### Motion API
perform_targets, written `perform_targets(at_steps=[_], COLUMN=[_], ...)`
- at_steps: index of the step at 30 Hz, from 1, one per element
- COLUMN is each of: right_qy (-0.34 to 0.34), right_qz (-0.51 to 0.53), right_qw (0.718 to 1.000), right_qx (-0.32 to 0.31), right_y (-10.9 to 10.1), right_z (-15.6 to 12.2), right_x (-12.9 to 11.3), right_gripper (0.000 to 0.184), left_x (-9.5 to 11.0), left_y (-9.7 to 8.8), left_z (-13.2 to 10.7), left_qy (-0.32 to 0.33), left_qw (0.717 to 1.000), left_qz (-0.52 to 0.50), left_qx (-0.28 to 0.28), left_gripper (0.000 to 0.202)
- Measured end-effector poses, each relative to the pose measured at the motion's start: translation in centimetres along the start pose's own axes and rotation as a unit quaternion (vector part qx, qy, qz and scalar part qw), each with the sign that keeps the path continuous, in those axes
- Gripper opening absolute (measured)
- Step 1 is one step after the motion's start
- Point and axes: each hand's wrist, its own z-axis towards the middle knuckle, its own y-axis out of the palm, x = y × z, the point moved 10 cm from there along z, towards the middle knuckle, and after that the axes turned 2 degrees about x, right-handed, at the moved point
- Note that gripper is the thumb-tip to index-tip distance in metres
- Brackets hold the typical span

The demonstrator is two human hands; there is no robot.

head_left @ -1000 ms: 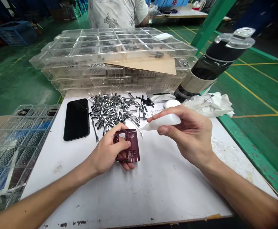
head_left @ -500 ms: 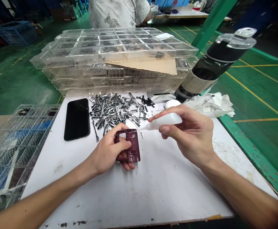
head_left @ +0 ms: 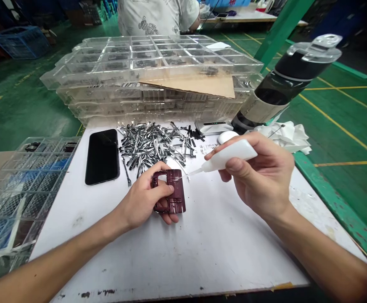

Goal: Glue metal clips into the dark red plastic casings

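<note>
My left hand [head_left: 145, 193] is closed on a glossy dark-red plastic part [head_left: 178, 198] with an open frame on its left side, thumb on top and fingers beneath. My right hand [head_left: 262, 176] squeezes a white squeeze bottle [head_left: 230, 156] between thumb and fingers, tilted down to the left. Its thin clear nozzle [head_left: 196, 171] reaches over the upper part of the dark-red piece; whether the tip touches the surface I cannot tell. Just behind my left hand lies a heap of shiny metal strips [head_left: 150, 145] with dark ends.
A black phone [head_left: 102, 157] lies left of the heap. Stacked clear compartment trays [head_left: 158, 101] with cardboard [head_left: 192, 85] on them line the back. A dark bottle [head_left: 274, 92], a white device [head_left: 215, 127] and crumpled tissue [head_left: 292, 136] are at right. More trays [head_left: 22, 198] stand left. A person [head_left: 154, 17] is beyond.
My right hand has drawn the squeeze bottle slightly to the right, and the nozzle tip now sits lower on the dark-red part. My left hand has barely moved.
</note>
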Motion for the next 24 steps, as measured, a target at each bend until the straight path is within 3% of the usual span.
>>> perform_targets(at_steps=[9, 24], right_qy=[0.031, 0.026], right_qz=[-0.01, -0.057], right_qw=[0.992, 0.986], right_qx=[-0.121, -0.152], right_y=[2.2, 2.9], right_z=[-0.7, -0.8], right_x=[0.3, 0.1], right_gripper=[0.015, 0.015], left_x=[-0.3, 0.1], left_y=[-0.2, 0.0], left_z=[0.4, 0.1], left_qy=[0.017, 0.004], left_qw=[1.0, 1.0], left_qz=[-0.015, 0.001], left_qx=[-0.004, 0.0], left_gripper=[0.019, 0.02])
